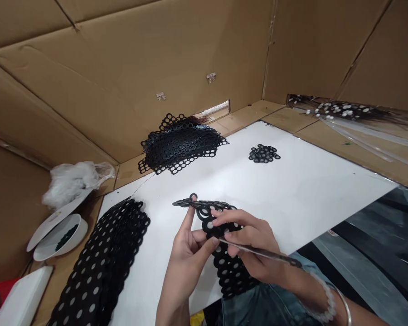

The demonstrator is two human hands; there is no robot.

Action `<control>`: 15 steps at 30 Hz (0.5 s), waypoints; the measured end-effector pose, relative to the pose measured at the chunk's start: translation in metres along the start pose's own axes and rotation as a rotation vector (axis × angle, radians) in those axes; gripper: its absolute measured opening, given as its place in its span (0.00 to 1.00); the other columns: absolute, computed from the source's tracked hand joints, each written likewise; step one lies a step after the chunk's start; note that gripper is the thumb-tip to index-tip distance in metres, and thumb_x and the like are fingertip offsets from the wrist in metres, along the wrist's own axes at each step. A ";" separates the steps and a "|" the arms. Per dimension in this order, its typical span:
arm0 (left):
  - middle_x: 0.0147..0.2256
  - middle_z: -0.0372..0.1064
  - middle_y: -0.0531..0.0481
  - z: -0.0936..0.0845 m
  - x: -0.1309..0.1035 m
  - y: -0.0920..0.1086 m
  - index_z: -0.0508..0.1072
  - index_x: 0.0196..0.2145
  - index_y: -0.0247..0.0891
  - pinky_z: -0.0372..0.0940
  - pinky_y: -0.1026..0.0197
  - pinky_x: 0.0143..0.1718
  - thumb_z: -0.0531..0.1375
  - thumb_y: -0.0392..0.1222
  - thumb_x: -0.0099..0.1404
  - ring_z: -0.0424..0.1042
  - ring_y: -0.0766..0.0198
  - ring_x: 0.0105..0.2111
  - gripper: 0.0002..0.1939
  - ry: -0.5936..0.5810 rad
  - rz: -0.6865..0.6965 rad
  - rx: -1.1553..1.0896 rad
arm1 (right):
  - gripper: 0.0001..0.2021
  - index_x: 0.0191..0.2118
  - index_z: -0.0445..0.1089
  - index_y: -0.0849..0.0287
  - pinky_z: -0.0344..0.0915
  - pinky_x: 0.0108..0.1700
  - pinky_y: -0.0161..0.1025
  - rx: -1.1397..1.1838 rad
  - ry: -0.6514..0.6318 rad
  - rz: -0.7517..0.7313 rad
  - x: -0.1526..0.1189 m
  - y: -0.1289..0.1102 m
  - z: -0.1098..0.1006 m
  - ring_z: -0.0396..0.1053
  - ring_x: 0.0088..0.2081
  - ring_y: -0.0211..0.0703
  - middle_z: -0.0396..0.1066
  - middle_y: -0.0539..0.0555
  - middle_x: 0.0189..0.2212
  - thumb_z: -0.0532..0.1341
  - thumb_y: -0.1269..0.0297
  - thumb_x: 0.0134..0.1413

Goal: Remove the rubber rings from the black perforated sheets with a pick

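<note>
A strip of linked black rings [234, 270] hangs over the front edge of the white board, its upper end folded up between my hands. My left hand [187, 253] pinches that end, with the index finger raised against a ring at the top. In my right hand [255, 240] is a slim, flat metal tool [268, 254] with a rounded end towards the wrist. Its other end reaches the rings near my left thumb, where the exact contact is hidden. The right fingers also rest against the strip. Loose black rings [264, 153] lie in a small pile farther back.
A dotted black ring piece [95, 267] spreads along the left, and a heap of black ring mesh [183, 145] lies by the cardboard wall [129, 68]. A white bowl [78, 226], plastic bag [75, 181] and white box [27, 294] stand left. White-tipped stems [347, 110] lie back right.
</note>
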State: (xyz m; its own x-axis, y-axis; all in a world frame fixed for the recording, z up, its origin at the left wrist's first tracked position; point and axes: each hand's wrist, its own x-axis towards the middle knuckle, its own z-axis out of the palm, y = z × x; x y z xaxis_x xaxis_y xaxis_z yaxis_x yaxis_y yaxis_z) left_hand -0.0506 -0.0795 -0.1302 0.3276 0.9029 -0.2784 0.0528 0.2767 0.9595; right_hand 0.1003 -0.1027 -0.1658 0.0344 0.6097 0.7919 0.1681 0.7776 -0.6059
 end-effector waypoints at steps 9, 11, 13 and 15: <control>0.18 0.64 0.58 -0.001 0.002 -0.006 0.34 0.67 0.34 0.60 0.66 0.27 0.64 0.43 0.60 0.62 0.68 0.21 0.50 0.023 0.042 0.007 | 0.11 0.43 0.68 0.54 0.73 0.49 0.44 -0.144 0.070 0.093 -0.007 0.011 0.012 0.75 0.44 0.44 0.75 0.55 0.40 0.54 0.74 0.59; 0.18 0.62 0.59 0.000 0.001 -0.005 0.33 0.67 0.35 0.59 0.67 0.26 0.63 0.42 0.60 0.60 0.69 0.21 0.50 0.043 0.061 0.037 | 0.10 0.42 0.69 0.53 0.73 0.49 0.45 -0.214 0.078 0.100 -0.012 0.018 0.016 0.74 0.45 0.45 0.75 0.53 0.39 0.55 0.72 0.58; 0.17 0.57 0.62 0.002 0.001 -0.005 0.33 0.67 0.38 0.55 0.69 0.23 0.63 0.41 0.61 0.55 0.71 0.19 0.50 0.032 0.085 0.087 | 0.07 0.36 0.69 0.52 0.72 0.49 0.46 -0.296 0.067 0.039 -0.016 0.025 0.019 0.73 0.45 0.46 0.74 0.53 0.37 0.56 0.71 0.57; 0.17 0.50 0.63 0.003 0.000 -0.005 0.33 0.68 0.39 0.50 0.70 0.21 0.62 0.40 0.61 0.49 0.71 0.19 0.48 0.000 0.108 0.139 | 0.08 0.31 0.68 0.53 0.73 0.45 0.46 -0.387 0.049 -0.013 -0.019 0.030 0.021 0.72 0.44 0.46 0.74 0.53 0.36 0.56 0.73 0.56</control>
State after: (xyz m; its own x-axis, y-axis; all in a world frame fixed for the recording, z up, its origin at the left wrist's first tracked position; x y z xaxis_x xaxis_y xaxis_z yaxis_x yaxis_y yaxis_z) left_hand -0.0479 -0.0815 -0.1348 0.3382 0.9250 -0.1731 0.1471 0.1297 0.9806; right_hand 0.0844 -0.0877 -0.2005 0.0749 0.5849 0.8076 0.5275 0.6641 -0.5299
